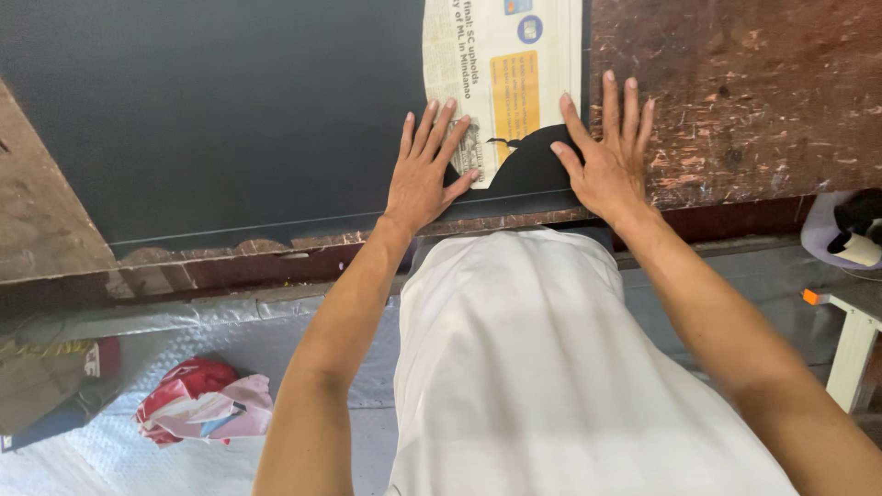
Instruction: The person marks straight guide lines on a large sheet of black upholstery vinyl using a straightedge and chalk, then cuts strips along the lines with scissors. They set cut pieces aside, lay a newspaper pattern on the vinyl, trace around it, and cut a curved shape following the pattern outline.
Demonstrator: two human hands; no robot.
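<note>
Newspaper (503, 69) lies on a dark sheet (211, 110) that covers most of a worn wooden table (753, 92), and it runs off the top edge of the head view. Its near corner ends just beside a black curved piece (533, 165) that sits at the table's near edge.

Left hand (424, 174) lies flat, fingers (432, 124) spread and straight, gripping nothing. Its palm rests on the dark sheet and its fingertips press the newspaper's near left corner.

Right hand (608, 156) is likewise flat and open, fingers (611, 96) splayed. The thumb and palm edge touch the black piece, and the other fingers lie on the bare scratched wood, just beside the newspaper's right edge.

Between the forearms hangs a white shirt (533, 367). Below the table, on a pale floor, lies a red and pink bag (202, 404) at the left, well apart from the hands. A white stand (854, 340) with an orange tip is at the right edge.
</note>
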